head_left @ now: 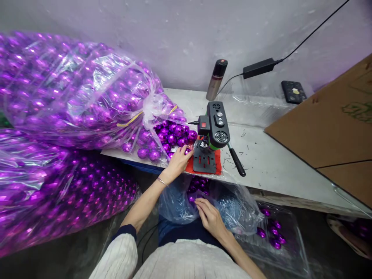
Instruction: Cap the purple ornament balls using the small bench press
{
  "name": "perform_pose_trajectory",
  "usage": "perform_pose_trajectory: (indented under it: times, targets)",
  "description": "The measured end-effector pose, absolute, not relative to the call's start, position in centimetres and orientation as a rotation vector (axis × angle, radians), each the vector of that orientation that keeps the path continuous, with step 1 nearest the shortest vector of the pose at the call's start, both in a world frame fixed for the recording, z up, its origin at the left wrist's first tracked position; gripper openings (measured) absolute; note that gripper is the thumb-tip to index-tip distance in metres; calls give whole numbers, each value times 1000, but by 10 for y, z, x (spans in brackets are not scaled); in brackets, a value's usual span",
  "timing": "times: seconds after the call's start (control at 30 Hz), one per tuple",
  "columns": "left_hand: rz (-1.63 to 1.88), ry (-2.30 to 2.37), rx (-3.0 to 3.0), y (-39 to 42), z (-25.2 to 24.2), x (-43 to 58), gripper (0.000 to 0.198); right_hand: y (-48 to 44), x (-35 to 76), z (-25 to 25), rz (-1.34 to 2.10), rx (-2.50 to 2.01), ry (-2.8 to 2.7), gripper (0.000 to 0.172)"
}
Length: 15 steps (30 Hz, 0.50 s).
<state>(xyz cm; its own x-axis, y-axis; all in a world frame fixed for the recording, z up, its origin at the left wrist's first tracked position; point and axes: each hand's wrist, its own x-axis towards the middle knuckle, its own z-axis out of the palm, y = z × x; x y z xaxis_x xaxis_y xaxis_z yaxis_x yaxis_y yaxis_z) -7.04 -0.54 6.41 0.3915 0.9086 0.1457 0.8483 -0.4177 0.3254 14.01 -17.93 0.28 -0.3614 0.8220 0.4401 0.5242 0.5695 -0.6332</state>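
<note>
My left hand (179, 162) reaches over the table edge, its fingers curled at a shiny purple ball (188, 151) beside the small black drill press (219, 128). Several more faceted purple balls (171, 138) lie loose behind and left of these fingers. Lower down, my right hand (211, 217) is at the clear plastic bag (235, 205) over my lap, its fingers drawn together. Another purple ball (192, 198) sits right by those fingertips; whether they grip it or the bag film is hidden. The press's slotted base plate (204, 164) rests on a red cloth (218, 162).
Two big clear sacks of purple balls (72, 93) fill the left side. Behind the press stand a spray can (214, 79) and a power adapter (258, 68). A phone (293, 92) and a cardboard box (328, 128) are at right. Below the table, a clear tray (293, 232) holds several balls.
</note>
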Motion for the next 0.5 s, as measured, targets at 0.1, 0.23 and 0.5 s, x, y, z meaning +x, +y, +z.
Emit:
perform_pose_trajectory:
  times: [0.1,0.23,0.5]
  targets:
    - [754,1515,2268,-4,73,-80,51,-176,139,7,504,-1042,-2040,29]
    - [1135,1441,1753,-21,91,-91,54,-163,135,25,479,-979,-2027,33]
    - [1117,964,446,-83,80,-52,37,-128,117,63,233,-1037,-1772,67]
